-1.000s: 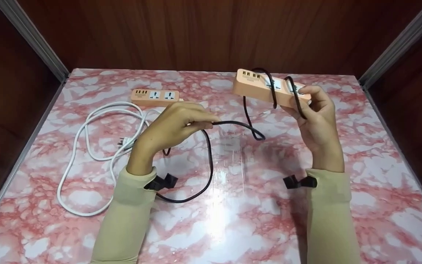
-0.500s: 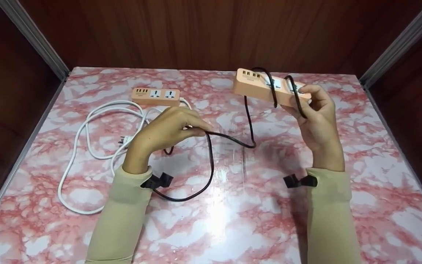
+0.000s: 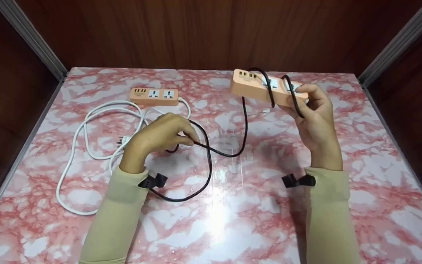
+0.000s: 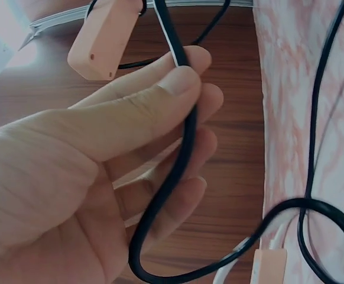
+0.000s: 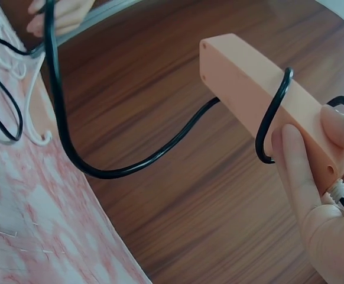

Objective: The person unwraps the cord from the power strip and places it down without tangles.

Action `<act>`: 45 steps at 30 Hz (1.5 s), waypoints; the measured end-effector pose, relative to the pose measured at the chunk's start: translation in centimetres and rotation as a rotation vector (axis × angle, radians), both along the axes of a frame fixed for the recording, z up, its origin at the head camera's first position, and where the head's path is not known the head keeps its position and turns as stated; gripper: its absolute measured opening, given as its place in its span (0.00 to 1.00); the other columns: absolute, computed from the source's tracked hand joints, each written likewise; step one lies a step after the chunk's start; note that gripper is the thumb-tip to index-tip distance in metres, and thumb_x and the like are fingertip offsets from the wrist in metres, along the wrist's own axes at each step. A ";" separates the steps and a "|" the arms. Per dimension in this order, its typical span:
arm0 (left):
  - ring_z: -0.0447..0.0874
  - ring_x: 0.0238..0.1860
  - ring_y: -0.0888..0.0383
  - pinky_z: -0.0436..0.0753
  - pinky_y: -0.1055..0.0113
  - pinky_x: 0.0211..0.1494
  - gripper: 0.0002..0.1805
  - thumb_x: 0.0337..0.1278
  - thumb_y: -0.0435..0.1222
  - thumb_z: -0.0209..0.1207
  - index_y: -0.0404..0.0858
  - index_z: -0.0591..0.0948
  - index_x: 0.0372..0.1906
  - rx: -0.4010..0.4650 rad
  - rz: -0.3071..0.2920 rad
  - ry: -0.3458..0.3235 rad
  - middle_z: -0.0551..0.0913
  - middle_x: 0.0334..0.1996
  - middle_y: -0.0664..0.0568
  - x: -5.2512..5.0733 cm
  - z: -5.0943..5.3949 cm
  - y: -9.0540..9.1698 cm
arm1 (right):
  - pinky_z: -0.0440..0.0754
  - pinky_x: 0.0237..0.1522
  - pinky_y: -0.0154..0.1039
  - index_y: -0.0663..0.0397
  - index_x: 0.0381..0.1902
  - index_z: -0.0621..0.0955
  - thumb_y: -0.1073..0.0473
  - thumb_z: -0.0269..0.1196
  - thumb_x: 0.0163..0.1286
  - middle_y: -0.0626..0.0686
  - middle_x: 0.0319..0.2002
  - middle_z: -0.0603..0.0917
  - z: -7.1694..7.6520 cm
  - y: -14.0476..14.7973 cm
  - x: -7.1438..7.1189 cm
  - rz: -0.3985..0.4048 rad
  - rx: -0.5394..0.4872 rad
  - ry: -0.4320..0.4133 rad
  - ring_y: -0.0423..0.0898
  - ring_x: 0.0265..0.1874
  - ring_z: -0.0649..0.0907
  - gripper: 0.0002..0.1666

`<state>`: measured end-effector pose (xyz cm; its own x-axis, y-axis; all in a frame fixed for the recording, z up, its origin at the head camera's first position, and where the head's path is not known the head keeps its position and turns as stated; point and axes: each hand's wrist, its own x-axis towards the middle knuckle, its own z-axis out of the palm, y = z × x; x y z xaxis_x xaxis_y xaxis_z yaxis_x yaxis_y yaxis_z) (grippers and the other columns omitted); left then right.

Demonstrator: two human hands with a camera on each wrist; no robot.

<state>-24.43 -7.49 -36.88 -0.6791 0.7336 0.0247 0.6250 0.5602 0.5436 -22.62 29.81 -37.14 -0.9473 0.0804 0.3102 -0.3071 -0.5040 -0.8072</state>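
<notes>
An orange power strip (image 3: 249, 88) with USB ports and white sockets is held up off the table by my right hand (image 3: 316, 119), which grips its right end. The strip's black cord (image 3: 245, 128) passes around its body in two loops. In the right wrist view the cord (image 5: 116, 173) hangs slack from the strip (image 5: 249, 77). My left hand (image 3: 161, 134) pinches the cord between thumb and fingertips, plain in the left wrist view, where the thumb presses the cord (image 4: 187, 130) on the index finger. From there the cord runs down in a loop onto the table.
A second orange power strip (image 3: 154, 97) lies on the table at back left. Its white cord (image 3: 73, 154) is spread in wide loops, with a pronged plug (image 3: 125, 140) near my left wrist. Dark wooden panels (image 3: 211, 33) wall in the pink marbled table (image 3: 255, 227).
My left hand has drawn back to the left and slightly down with the cord pinched. The cord between the hands hangs lower. My right hand and its strip have barely moved.
</notes>
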 end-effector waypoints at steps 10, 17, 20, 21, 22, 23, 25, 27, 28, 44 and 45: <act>0.83 0.39 0.59 0.82 0.60 0.43 0.10 0.56 0.30 0.76 0.48 0.95 0.39 -0.140 0.021 -0.069 0.92 0.39 0.57 0.6 -1.3 -0.9 | 0.90 0.49 0.43 0.64 0.42 0.83 0.73 0.69 0.69 0.61 0.47 0.77 0.0 -0.2 0.0 0.007 0.012 -0.008 0.52 0.43 0.83 0.06; 0.86 0.40 0.59 0.85 0.58 0.47 0.07 0.54 0.28 0.76 0.44 0.94 0.36 -0.214 0.024 -0.133 0.92 0.35 0.56 1.5 -1.9 -0.9 | 0.90 0.49 0.42 0.64 0.42 0.83 0.73 0.68 0.70 0.61 0.48 0.77 0.0 -0.3 0.0 0.016 0.025 -0.015 0.52 0.44 0.82 0.05; 0.87 0.40 0.58 0.85 0.58 0.48 0.08 0.53 0.27 0.76 0.43 0.93 0.34 -0.205 -0.001 -0.110 0.92 0.35 0.56 2.0 -2.0 -0.8 | 0.90 0.49 0.42 0.64 0.42 0.83 0.73 0.68 0.70 0.61 0.48 0.76 0.0 -0.3 0.0 0.019 0.023 -0.014 0.52 0.43 0.83 0.05; 0.87 0.40 0.57 0.86 0.58 0.48 0.08 0.53 0.26 0.76 0.43 0.93 0.34 -0.193 -0.016 -0.096 0.92 0.34 0.55 2.1 -2.1 -0.7 | 0.90 0.49 0.42 0.64 0.42 0.83 0.73 0.68 0.70 0.61 0.48 0.76 0.0 -0.4 0.0 0.022 0.022 -0.012 0.52 0.44 0.83 0.05; 0.88 0.40 0.56 0.86 0.58 0.48 0.08 0.52 0.26 0.75 0.42 0.93 0.33 -0.185 -0.027 -0.083 0.92 0.34 0.55 2.3 -2.2 -0.7 | 0.90 0.49 0.43 0.65 0.42 0.83 0.73 0.68 0.70 0.61 0.48 0.76 0.0 -0.4 0.0 0.024 0.021 -0.011 0.52 0.44 0.83 0.06; 0.88 0.40 0.56 0.86 0.58 0.48 0.09 0.52 0.25 0.75 0.42 0.93 0.32 -0.179 -0.035 -0.074 0.92 0.34 0.55 2.4 -2.3 -0.6 | 0.90 0.49 0.43 0.65 0.42 0.83 0.73 0.68 0.70 0.61 0.49 0.76 0.0 -0.4 0.0 0.027 0.021 -0.008 0.52 0.44 0.83 0.06; 0.88 0.40 0.54 0.86 0.58 0.48 0.09 0.52 0.24 0.74 0.41 0.93 0.31 -0.184 -0.046 -0.057 0.92 0.33 0.54 2.6 -2.5 -0.4 | 0.90 0.49 0.43 0.64 0.42 0.83 0.73 0.69 0.70 0.61 0.49 0.75 0.0 -0.5 0.0 0.030 0.021 -0.007 0.52 0.44 0.83 0.06; 0.88 0.39 0.54 0.86 0.58 0.47 0.09 0.50 0.24 0.73 0.41 0.92 0.29 -0.208 -0.042 -0.037 0.91 0.32 0.55 2.9 -2.7 0.0 | 0.90 0.49 0.43 0.64 0.42 0.83 0.73 0.69 0.70 0.61 0.48 0.75 0.0 -0.5 0.0 0.031 0.021 -0.009 0.52 0.44 0.83 0.06; 0.88 0.38 0.55 0.86 0.59 0.47 0.09 0.50 0.24 0.73 0.42 0.92 0.28 -0.228 -0.034 -0.031 0.91 0.31 0.56 3.0 -2.8 0.1 | 0.90 0.49 0.43 0.64 0.42 0.83 0.73 0.69 0.70 0.61 0.48 0.75 0.0 -0.6 0.0 0.029 0.023 -0.011 0.52 0.44 0.83 0.06; 0.87 0.38 0.59 0.85 0.59 0.49 0.15 0.62 0.31 0.72 0.39 0.89 0.53 -0.182 -0.106 -0.137 0.91 0.35 0.53 3.4 -1.1 -0.1 | 0.90 0.49 0.43 0.63 0.42 0.83 0.72 0.69 0.70 0.61 0.49 0.76 0.1 -0.5 0.1 0.031 0.031 0.005 0.52 0.43 0.84 0.06; 0.87 0.38 0.59 0.85 0.59 0.48 0.14 0.63 0.33 0.73 0.39 0.89 0.53 -0.166 -0.103 -0.126 0.91 0.36 0.53 3.4 -0.8 -0.2 | 0.90 0.49 0.43 0.63 0.42 0.83 0.72 0.69 0.70 0.61 0.49 0.76 0.1 -0.5 0.0 0.032 0.034 0.005 0.51 0.43 0.84 0.06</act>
